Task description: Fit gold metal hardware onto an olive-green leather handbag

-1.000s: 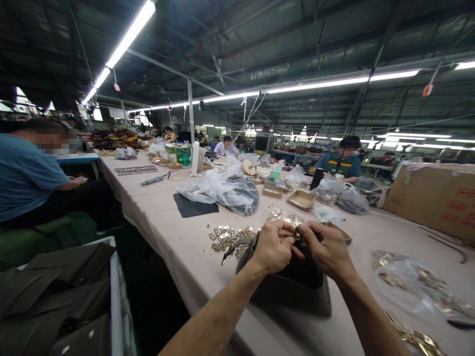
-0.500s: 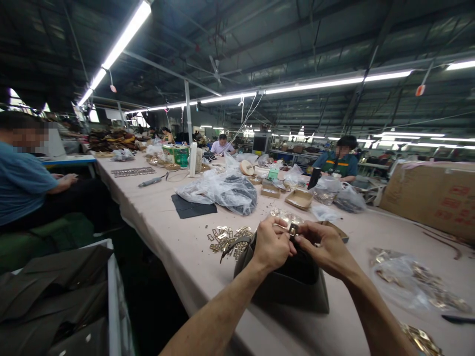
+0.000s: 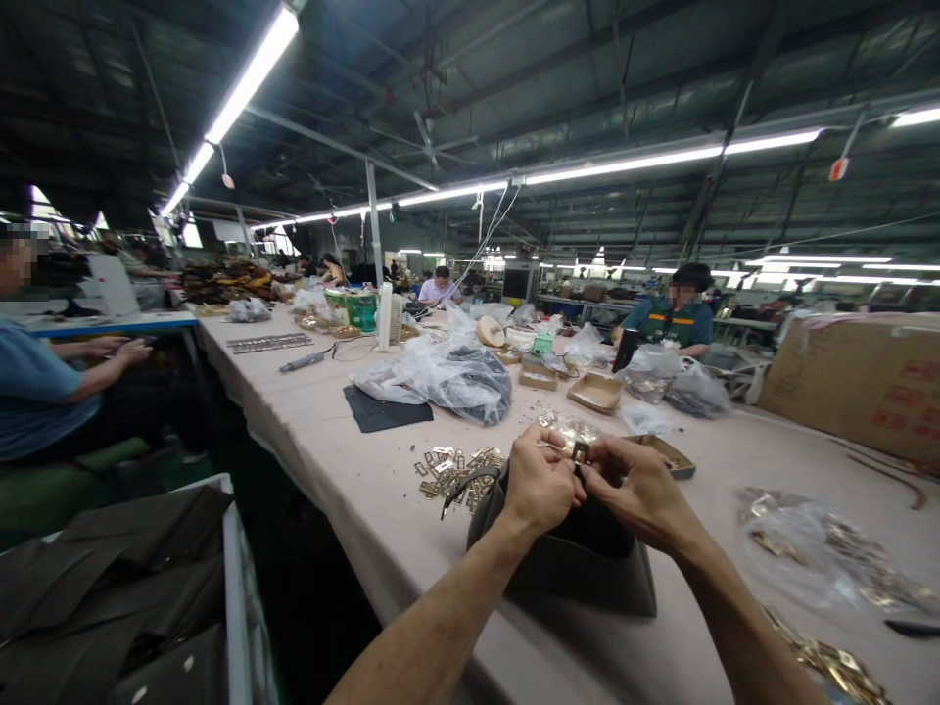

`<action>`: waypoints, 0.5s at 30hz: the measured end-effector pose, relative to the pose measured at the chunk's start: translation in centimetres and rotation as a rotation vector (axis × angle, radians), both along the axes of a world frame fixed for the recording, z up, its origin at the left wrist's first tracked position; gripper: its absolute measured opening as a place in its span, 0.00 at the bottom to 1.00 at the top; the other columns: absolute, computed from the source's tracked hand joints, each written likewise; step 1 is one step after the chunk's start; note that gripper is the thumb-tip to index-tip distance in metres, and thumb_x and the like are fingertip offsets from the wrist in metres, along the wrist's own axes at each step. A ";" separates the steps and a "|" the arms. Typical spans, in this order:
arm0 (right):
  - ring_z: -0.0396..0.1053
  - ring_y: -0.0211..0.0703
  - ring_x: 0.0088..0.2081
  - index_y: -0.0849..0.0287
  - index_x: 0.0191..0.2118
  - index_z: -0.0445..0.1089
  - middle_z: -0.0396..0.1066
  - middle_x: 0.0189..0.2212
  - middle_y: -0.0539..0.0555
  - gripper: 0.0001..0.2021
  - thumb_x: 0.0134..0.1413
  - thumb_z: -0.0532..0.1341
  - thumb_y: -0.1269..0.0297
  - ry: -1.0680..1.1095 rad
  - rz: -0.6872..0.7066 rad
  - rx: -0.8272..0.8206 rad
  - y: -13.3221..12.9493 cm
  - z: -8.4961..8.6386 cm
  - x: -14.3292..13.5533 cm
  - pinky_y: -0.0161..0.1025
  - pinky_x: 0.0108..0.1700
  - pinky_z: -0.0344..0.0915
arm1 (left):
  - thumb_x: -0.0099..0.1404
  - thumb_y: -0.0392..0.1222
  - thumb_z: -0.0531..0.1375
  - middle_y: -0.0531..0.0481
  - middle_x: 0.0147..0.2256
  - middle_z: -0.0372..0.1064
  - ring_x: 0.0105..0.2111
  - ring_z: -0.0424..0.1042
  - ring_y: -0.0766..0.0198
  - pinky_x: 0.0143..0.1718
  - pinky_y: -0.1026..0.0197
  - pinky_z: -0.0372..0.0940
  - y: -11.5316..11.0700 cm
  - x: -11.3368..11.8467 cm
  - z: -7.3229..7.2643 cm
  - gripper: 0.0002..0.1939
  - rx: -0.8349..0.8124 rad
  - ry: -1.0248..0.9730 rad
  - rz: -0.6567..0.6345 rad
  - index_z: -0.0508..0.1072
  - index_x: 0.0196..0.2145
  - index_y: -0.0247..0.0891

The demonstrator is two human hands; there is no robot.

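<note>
A dark olive handbag [image 3: 587, 583] stands open-mouthed on the table in front of me. Above its opening, the fingertips of my left hand [image 3: 540, 485] and my right hand [image 3: 638, 480] come together, both closed in a pinch. Between them sticks up a dark strap end [image 3: 580, 451] with a small rectangular metal fitting; exactly how the two join is hidden by the fingers. A thin strap [image 3: 470, 478] curves out from the bag's left side. Just beyond it lie loose rectangular metal fittings [image 3: 445, 477] in a scattered heap.
Plastic bags of metal parts [image 3: 829, 548] lie to the right, with gold-coloured pieces [image 3: 829, 658] nearer me. Cardboard trays [image 3: 596, 392] and a plastic-wrapped bundle [image 3: 470, 377] sit farther back. A crate [image 3: 233, 587] of dark bags stands lower left. Co-workers sit left and across.
My hands keep the same pinch at the strap end, with hardly any shift. The view has turned slightly left. The co-worker at left leans farther back, hands held together.
</note>
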State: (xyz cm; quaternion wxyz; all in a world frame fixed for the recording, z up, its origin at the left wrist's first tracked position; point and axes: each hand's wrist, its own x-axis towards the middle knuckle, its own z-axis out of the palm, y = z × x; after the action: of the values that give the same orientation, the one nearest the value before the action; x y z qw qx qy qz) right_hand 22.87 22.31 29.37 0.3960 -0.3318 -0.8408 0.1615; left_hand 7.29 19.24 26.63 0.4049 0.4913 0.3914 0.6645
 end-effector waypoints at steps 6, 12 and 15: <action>0.60 0.37 0.24 0.56 0.28 0.65 0.64 0.22 0.47 0.05 0.54 0.60 0.64 -0.006 -0.050 0.135 0.1 -0.3 -0.4 0.36 0.28 0.56 | 0.58 0.33 0.63 0.59 0.17 0.67 0.12 0.65 0.66 0.12 0.69 0.62 0.1 0.2 0.0 0.13 -0.038 0.010 0.027 0.63 0.38 0.41; 0.60 0.37 0.25 0.56 0.28 0.64 0.63 0.22 0.47 0.08 0.56 0.61 0.62 -0.026 -0.024 0.044 0.7 -0.5 0.1 0.36 0.29 0.55 | 0.57 0.35 0.64 0.59 0.16 0.67 0.11 0.62 0.68 0.11 0.70 0.59 0.1 0.2 0.0 0.14 -0.073 0.060 0.048 0.63 0.38 0.41; 0.59 0.38 0.26 0.57 0.29 0.65 0.62 0.23 0.47 0.12 0.60 0.62 0.57 -0.030 -0.006 -0.022 1.1 -0.7 0.4 0.36 0.29 0.55 | 0.57 0.36 0.65 0.60 0.16 0.67 0.10 0.61 0.68 0.11 0.70 0.59 0.1 0.3 0.0 0.16 -0.077 0.054 0.041 0.61 0.38 0.42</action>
State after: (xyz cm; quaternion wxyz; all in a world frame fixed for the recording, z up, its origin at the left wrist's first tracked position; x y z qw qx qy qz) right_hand 23.28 23.41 28.67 0.3800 -0.3412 -0.8438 0.1647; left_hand 7.56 19.31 26.61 0.3989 0.4852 0.4374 0.6435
